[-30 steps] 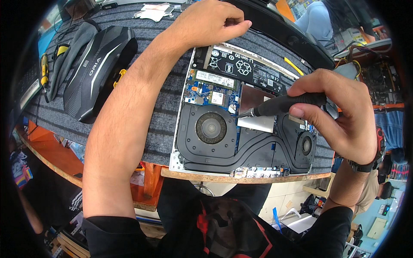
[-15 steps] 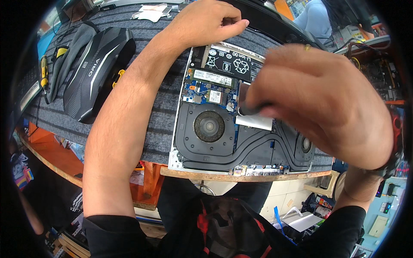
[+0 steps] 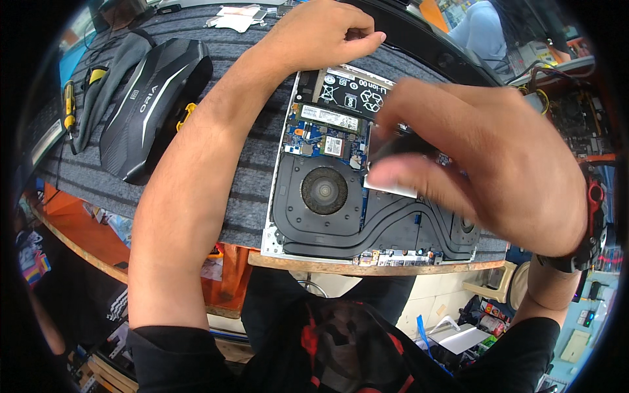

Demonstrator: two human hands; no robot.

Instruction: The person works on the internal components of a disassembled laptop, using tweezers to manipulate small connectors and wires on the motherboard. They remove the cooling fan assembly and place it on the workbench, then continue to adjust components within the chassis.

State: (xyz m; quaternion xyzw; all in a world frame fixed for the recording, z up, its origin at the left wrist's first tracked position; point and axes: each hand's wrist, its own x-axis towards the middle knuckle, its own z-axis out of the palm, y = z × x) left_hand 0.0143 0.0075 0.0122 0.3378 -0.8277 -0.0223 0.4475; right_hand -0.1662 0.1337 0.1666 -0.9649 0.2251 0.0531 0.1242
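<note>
An opened laptop (image 3: 326, 230) lies on the striped mat, showing a black battery (image 3: 347, 88), a blue board (image 3: 308, 131), two fans (image 3: 324, 190) and a silver plate. My right hand (image 3: 485, 164) is motion-blurred over the laptop's centre and right, gripping a dark screwdriver (image 3: 403, 147) above the silver plate; the tool's tip is hidden. My left hand (image 3: 334, 36) rests beyond the laptop's back left, fingers curled with nothing visible in them, beside a long black object (image 3: 426, 42).
On the mat (image 3: 242, 223) at left are a black angular case (image 3: 144, 111), grey cloth (image 3: 98, 124) and a yellow screwdriver (image 3: 69, 105). White scraps (image 3: 236, 18) lie at the back. A person's leg (image 3: 478, 33) shows at back right, cables at right.
My right hand has swung up and inward over the screwdriver and is now blurred, covering more of the laptop's right half. My left hand has stayed almost in place.
</note>
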